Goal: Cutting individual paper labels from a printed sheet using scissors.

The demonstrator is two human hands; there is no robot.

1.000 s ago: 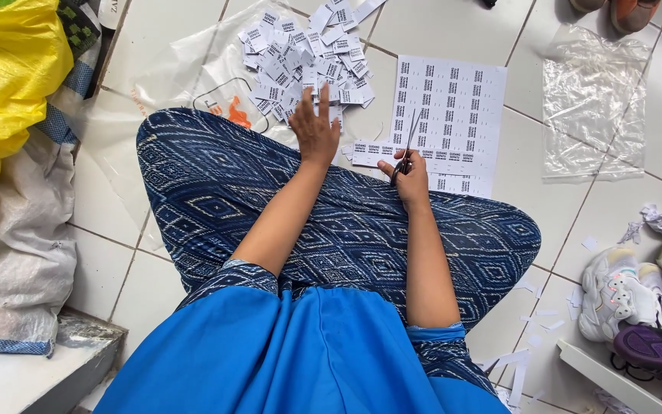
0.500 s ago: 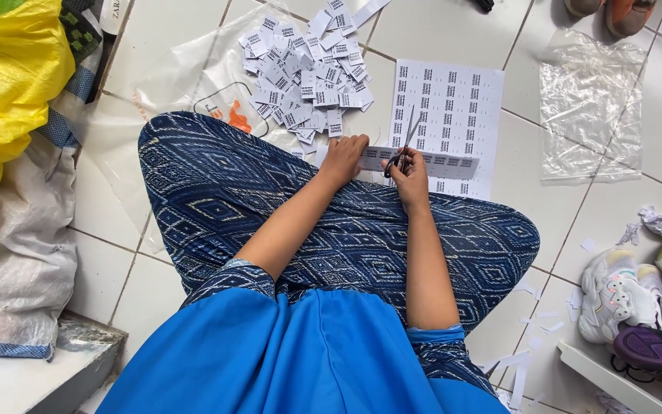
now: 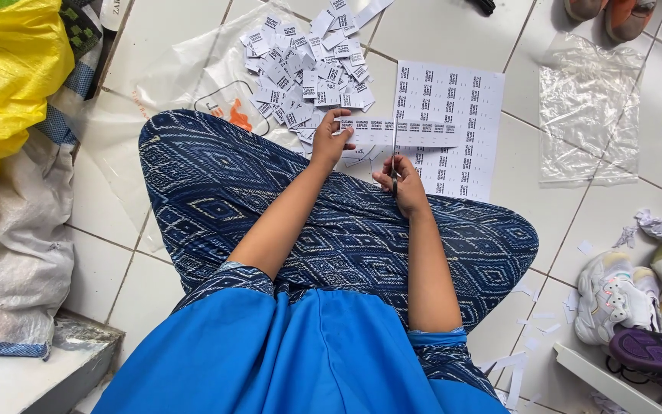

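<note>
I sit cross-legged on a white tiled floor in blue patterned trousers. My left hand [image 3: 332,139] pinches one end of a long paper strip of printed labels [image 3: 415,130] and holds it level above the floor. My right hand [image 3: 401,182] grips small scissors [image 3: 394,157], whose blades point up and meet the strip near its middle. Under the strip lies a white sheet of printed labels [image 3: 453,100]. A heap of several cut labels [image 3: 308,65] rests on a clear plastic bag [image 3: 193,77] beyond my left knee.
A yellow bag [image 3: 9,84] and a grey-white sack [image 3: 17,261] lie at the left. A crumpled clear plastic bag [image 3: 588,107] is at the right. Shoes [image 3: 614,295] and paper scraps [image 3: 653,224] sit at the lower right, more shoes [image 3: 622,15] at the top.
My left hand moved from the label heap to the strip and lifted it. My right hand brought the scissors up to the strip's middle.
</note>
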